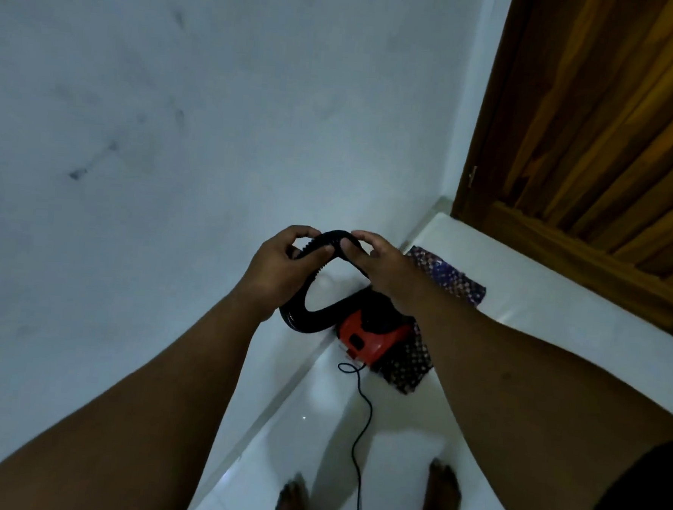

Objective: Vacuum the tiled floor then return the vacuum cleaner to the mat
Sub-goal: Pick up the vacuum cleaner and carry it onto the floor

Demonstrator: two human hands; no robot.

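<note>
Two bare forearms reach forward from the bottom edge. Both hands hold a black ribbed hose (305, 292) up in a loop — the left hand (275, 267) curls its fingers and thumb round the top, the right hand (381, 269) pinches it just beside. Below them a red vacuum cleaner (369, 335) sits on a patterned mat (444, 277) in the corner of the white tiled floor (521, 305) — its black cord (360, 422) trails toward two bare feet (292, 504).

- Vacuum cleaner (365, 337): small, red and black, sitting on the patterned mat (449, 279) in the corner.
- Black ribbed hose (298, 311): looped upward.
- Tiled floor (395, 424): white, glossy.
</note>
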